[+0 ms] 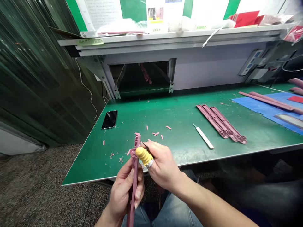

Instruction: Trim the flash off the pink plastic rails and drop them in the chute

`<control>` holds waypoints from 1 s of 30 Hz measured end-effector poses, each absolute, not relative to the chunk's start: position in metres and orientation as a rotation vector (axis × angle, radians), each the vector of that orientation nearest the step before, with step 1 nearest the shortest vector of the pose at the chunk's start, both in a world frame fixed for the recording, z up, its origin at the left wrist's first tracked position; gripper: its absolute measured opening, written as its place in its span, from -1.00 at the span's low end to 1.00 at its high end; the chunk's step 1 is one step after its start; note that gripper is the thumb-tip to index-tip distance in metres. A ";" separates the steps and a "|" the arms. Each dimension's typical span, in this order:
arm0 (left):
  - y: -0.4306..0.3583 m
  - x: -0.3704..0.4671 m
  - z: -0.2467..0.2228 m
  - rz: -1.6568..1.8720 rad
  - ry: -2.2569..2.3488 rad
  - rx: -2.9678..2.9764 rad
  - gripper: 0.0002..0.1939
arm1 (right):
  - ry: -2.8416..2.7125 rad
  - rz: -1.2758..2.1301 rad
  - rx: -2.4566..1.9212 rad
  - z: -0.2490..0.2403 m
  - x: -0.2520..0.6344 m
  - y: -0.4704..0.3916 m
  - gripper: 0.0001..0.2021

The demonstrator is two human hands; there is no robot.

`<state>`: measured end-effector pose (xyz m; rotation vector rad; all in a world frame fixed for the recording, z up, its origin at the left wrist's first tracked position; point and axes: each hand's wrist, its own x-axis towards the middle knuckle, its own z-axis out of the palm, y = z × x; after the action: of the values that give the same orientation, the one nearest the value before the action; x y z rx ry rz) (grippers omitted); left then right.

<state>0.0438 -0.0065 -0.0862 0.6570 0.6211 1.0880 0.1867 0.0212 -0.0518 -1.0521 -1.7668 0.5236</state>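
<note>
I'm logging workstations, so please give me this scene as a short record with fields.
Left hand: the left hand grips a long pink part
Right hand: the right hand, with a yellow cover on the thumb, is at the part's upper end; whether it holds a tool is unclear
Surface: green table
Scraps: small pink pieces, scattered beyond the hands
Table, left: dark-screened phone
Table, right: slim white-handled tool, three pink strips side by side, blue sheet
</note>
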 end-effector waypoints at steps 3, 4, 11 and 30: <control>-0.009 0.045 -0.084 1.094 0.641 0.660 -0.76 | -1.755 0.520 -1.044 -0.052 0.185 0.018 -0.75; -0.009 0.045 -0.084 1.095 0.643 0.661 -0.76 | -1.750 0.521 -1.042 -0.052 0.185 0.017 -0.75; -0.010 0.040 -0.097 1.095 0.508 0.692 -0.75 | -1.718 0.544 -1.031 -0.052 0.182 0.013 -0.68; -0.009 0.037 -0.107 1.081 0.289 0.744 -0.70 | -1.775 0.491 -1.058 -0.054 0.181 0.008 -0.65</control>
<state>0.0367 -0.0088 -0.1069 0.7437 0.2887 1.0809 0.1811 0.0081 -0.0538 -1.0575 -1.7747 0.4910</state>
